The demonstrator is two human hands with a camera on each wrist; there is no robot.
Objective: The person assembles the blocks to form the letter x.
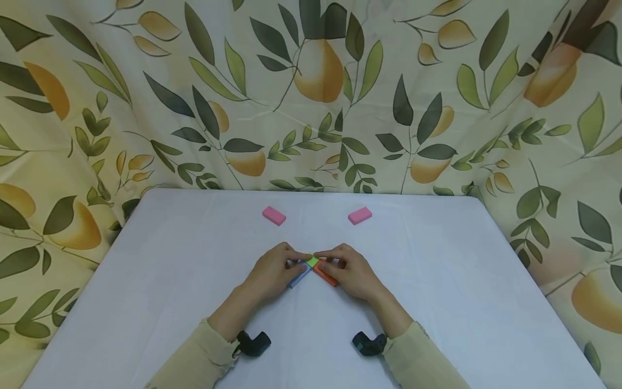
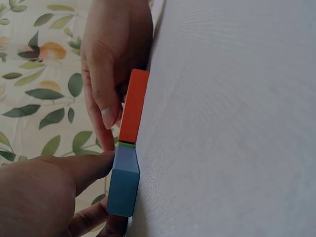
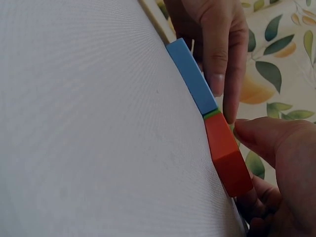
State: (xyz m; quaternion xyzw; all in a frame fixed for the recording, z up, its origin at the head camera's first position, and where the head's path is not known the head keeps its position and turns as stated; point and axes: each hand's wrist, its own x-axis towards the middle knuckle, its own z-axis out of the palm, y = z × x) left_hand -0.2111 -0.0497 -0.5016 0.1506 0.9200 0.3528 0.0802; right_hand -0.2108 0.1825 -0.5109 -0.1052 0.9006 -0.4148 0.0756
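Near the middle of the table, a blue block [image 1: 298, 276] and an orange-red block [image 1: 326, 274] slant out from a green block [image 1: 313, 260], forming an inverted V. My left hand [image 1: 272, 273] pinches the blue block, its index fingertip reaching the green one. Mirroring it, my right hand [image 1: 357, 273] pinches the orange-red block, index fingertip also at the green block. The left wrist view shows the blue block [image 2: 123, 190] lying end to end with the orange-red one [image 2: 134, 106]. Just a thin green strip [image 3: 212, 113] appears between them in the right wrist view.
Two pink blocks [image 1: 274, 215] lie apart farther back, the second pink block [image 1: 360, 216] to the right. The white-covered table [image 1: 170, 259] ends at a leaf-and-fruit patterned cloth [image 1: 301, 124]. Dark wrist cameras [image 1: 254, 344] sit at both cuffs.
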